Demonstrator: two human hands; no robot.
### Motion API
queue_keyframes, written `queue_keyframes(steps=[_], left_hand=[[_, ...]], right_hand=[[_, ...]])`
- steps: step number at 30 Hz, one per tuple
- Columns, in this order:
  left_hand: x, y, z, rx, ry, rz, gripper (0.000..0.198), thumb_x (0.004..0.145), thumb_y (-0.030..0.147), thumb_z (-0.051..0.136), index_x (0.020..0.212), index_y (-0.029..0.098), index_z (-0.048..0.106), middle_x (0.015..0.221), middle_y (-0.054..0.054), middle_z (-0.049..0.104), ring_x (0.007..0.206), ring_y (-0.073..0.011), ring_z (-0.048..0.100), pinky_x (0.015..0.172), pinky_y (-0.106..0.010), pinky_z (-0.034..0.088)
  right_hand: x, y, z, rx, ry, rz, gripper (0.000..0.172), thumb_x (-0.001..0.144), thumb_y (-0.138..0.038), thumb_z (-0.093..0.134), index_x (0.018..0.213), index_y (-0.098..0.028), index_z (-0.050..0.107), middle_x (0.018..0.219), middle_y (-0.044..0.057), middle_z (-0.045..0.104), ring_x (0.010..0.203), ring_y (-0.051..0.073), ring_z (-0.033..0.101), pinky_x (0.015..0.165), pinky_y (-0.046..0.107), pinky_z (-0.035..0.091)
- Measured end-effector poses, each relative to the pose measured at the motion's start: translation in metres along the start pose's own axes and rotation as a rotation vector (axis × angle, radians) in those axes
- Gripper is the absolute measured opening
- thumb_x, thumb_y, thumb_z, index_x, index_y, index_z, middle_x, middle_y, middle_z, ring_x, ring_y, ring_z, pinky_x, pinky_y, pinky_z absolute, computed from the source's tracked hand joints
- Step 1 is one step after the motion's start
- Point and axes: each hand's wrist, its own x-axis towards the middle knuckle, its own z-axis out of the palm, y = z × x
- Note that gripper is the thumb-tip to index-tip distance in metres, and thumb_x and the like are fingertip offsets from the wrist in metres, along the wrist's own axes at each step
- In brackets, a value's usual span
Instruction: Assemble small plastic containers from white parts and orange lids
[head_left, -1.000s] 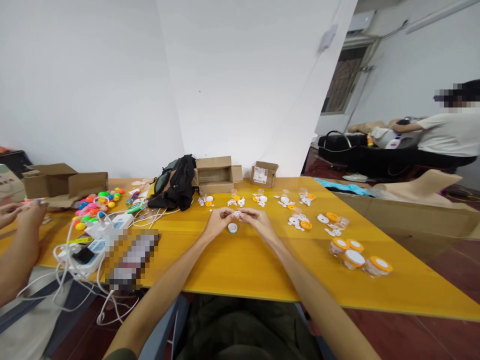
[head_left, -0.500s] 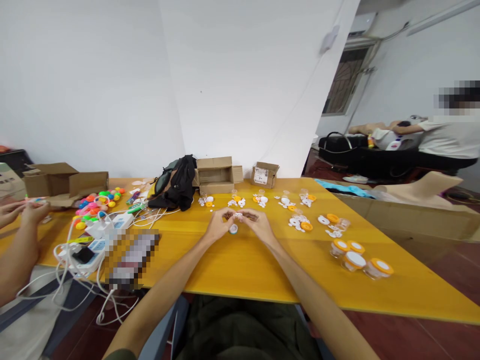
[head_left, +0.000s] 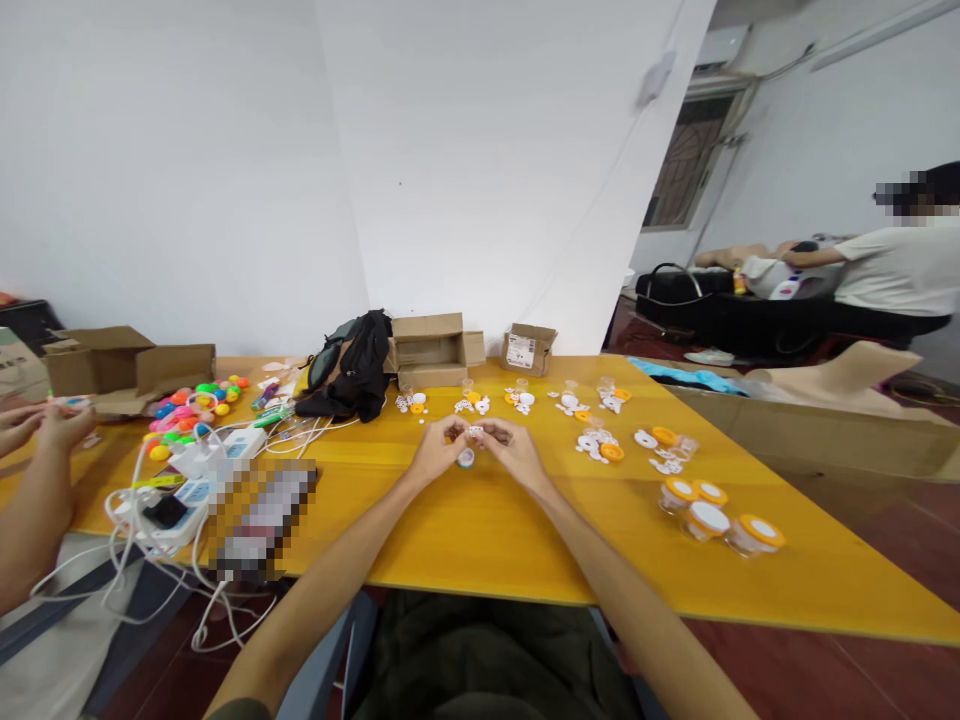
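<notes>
Between the fingertips of both hands is a small white piece with dark and reddish marks (head_left: 475, 432), too small to name. My left hand (head_left: 440, 448) pinches it from the left side, and my right hand (head_left: 512, 449) closes on it from the right. Just below the fingers a small round tub with a bluish rim (head_left: 466, 458) stands on the yellow table (head_left: 480, 540). Beyond the hands lie small heaps of white pieces with orange rings and clear cups, one white heap (head_left: 482, 405) being nearest.
Several clear jars with orange-rimmed lids (head_left: 707, 520) stand at the right. Cardboard boxes (head_left: 429, 352) and a black backpack (head_left: 350, 368) line the wall. To the left are a phone (head_left: 270, 515), a power strip (head_left: 184, 495), cables, colourful balls (head_left: 187, 412) and another person's hands (head_left: 64, 425).
The small white piece has tilted slightly between my fingertips, showing more of its marked face. Both hands stay in nearly the same place.
</notes>
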Motion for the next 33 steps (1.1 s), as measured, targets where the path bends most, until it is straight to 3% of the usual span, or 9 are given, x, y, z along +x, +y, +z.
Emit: queue_keyframes(steps=[20,28,33], left_hand=[[-0.001,-0.001,0.002,-0.113,-0.056,-0.050,0.021,0.076,0.037,0.071,0.073,0.018,0.063,0.068,0.001,0.064,0.066,-0.0141,0.058,0.068,-0.025,0.047],[0.000,0.000,0.001,-0.178,-0.068,-0.097,0.034,0.074,0.051,0.071,0.072,0.018,0.063,0.068,-0.001,0.066,0.068,-0.0161,0.061,0.068,-0.027,0.048],[0.004,-0.003,-0.002,-0.248,0.018,-0.178,0.032,0.070,0.048,0.074,0.071,0.018,0.063,0.069,-0.002,0.070,0.070,-0.0175,0.065,0.068,-0.028,0.048]], right_hand=[[0.000,0.005,0.001,-0.100,0.002,-0.076,0.035,0.073,-0.057,0.067,0.079,-0.023,0.072,0.079,0.005,0.075,0.072,0.022,0.067,0.071,0.035,0.055],[0.001,0.008,-0.002,-0.143,0.002,-0.114,0.028,0.078,-0.046,0.065,0.093,-0.025,0.077,0.092,0.005,0.077,0.082,0.024,0.069,0.079,0.039,0.055],[0.004,0.010,-0.012,-0.316,0.084,-0.154,0.026,0.082,-0.036,0.059,0.101,-0.026,0.075,0.091,0.004,0.075,0.082,0.022,0.067,0.074,0.034,0.053]])
